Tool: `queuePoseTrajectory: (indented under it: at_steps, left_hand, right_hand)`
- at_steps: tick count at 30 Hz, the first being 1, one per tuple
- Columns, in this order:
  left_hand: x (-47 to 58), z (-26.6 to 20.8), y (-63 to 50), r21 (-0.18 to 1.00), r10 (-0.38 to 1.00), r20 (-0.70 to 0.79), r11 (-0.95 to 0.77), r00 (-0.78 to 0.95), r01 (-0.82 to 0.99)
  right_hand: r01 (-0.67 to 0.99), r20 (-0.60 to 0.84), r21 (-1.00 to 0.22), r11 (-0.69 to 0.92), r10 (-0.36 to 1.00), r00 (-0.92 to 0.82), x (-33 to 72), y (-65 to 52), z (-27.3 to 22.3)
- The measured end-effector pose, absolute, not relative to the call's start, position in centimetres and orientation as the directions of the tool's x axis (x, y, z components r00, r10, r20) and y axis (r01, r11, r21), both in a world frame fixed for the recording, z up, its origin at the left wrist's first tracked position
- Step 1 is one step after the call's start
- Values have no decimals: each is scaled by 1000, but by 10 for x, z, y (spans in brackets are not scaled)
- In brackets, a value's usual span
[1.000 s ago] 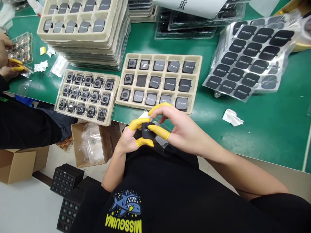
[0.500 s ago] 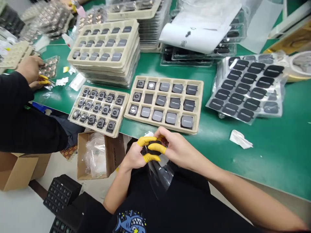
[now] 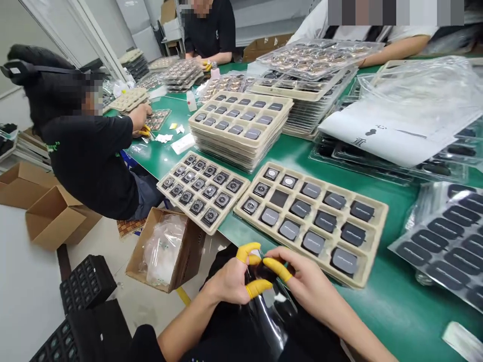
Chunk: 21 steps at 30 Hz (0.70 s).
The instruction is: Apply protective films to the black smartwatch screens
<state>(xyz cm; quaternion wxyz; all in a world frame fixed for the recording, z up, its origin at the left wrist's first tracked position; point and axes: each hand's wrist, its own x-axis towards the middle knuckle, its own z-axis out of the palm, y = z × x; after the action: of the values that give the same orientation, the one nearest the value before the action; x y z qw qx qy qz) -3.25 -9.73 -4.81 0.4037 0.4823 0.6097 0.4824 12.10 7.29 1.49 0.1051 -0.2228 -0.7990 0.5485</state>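
Note:
Both hands meet above my lap, at the front edge of the green table. My left hand [image 3: 237, 279] wears yellow finger cots and is closed around a small dark rounded piece [image 3: 265, 272], its thumb below and a finger above. From the other side, my right hand [image 3: 302, 276] grips the same piece, with a yellow-covered finger across it. The fingers hide most of its shape. Glossy clear plastic film [image 3: 269, 322] hangs below. Just beyond the hands lies a beige tray [image 3: 372, 259] of dark square parts; one pocket [image 3: 279, 197] holds no part.
Left of it sits another beige tray [image 3: 211, 230] of black square modules. Behind are stacked trays [image 3: 236, 151], a white paper sheet [image 3: 377, 133] and label sheets [image 3: 445, 241]. A carton [image 3: 188, 261] stands below the table edge. A co-worker [image 3: 86, 156] works at left; others sit opposite.
My view has lifted and swung, so the co-workers now show and the trays appear larger. Both hands still hold the dark piece; the right fingers have shifted on it.

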Motion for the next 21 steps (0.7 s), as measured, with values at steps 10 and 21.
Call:
queuePoseTrajectory:
  at_steps: [10,21]
  left_hand:
    - [-28,-37,-108,1000,941,-12,5,-337,-22]
    - [-35,-40,-120,1000,917,6,-4,-399,5]
  right_hand:
    - [608,31,-536,586,733,-679,31,205,4]
    - [750,-45,-248,613,766,-641,21,244,-5]
